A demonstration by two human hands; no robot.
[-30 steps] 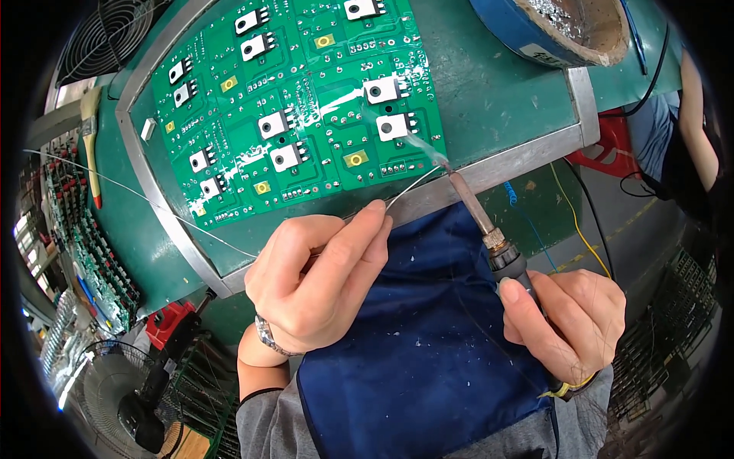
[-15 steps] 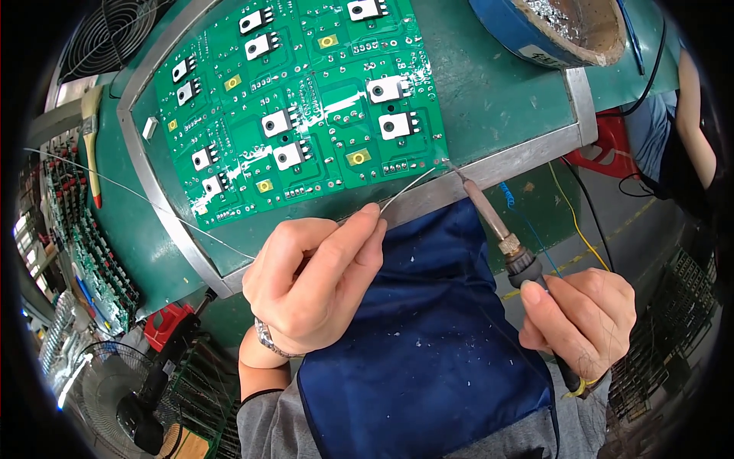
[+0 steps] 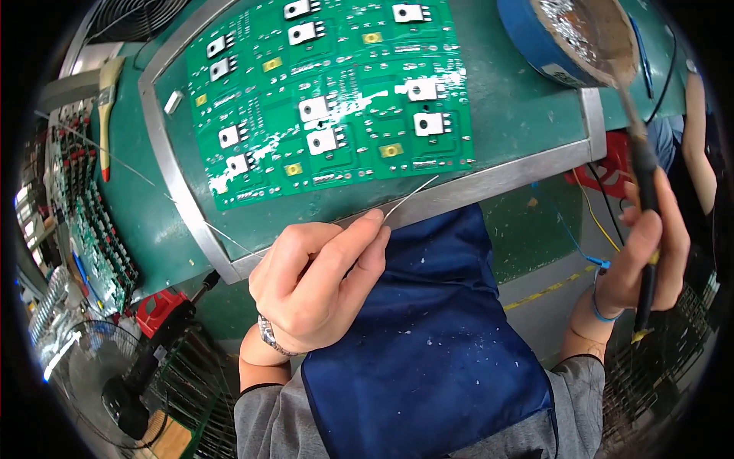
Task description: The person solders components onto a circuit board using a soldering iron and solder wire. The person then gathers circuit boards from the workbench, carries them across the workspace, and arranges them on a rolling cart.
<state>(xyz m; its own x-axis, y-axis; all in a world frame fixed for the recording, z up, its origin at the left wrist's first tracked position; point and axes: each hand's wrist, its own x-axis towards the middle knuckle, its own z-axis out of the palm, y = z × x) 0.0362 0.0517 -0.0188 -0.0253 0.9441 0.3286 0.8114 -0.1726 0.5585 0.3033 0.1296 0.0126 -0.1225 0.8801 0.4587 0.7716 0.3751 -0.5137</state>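
Note:
My left hand point(image 3: 321, 283) pinches a thin solder wire point(image 3: 413, 193) between thumb and fingertips. The wire's free end points up toward the lower edge of a green circuit board point(image 3: 355, 162), while the rest trails off to the left. White-topped black three-legged components and small yellow parts cover the board. Over at the right, my right hand point(image 3: 657, 252) is wrapped round the dark handle of a soldering iron point(image 3: 644, 161). Its blurred tip is at the near rim of a blue tub point(image 3: 527, 42) holding silvery scraps; whether it touches cannot be told.
A metal frame point(image 3: 527, 164) edges the green table around the board. At the left lie a brush point(image 3: 106, 115), a small white block point(image 3: 173, 102) and stacked circuit boards point(image 3: 99, 237). A fan point(image 3: 126, 405) stands lower left. Another person's arm point(image 3: 697, 153) shows at the far right.
My right hand has swung the soldering iron from the board's lower right corner up and right to the tub. The left hand still holds the solder wire. The whole view has shifted slightly.

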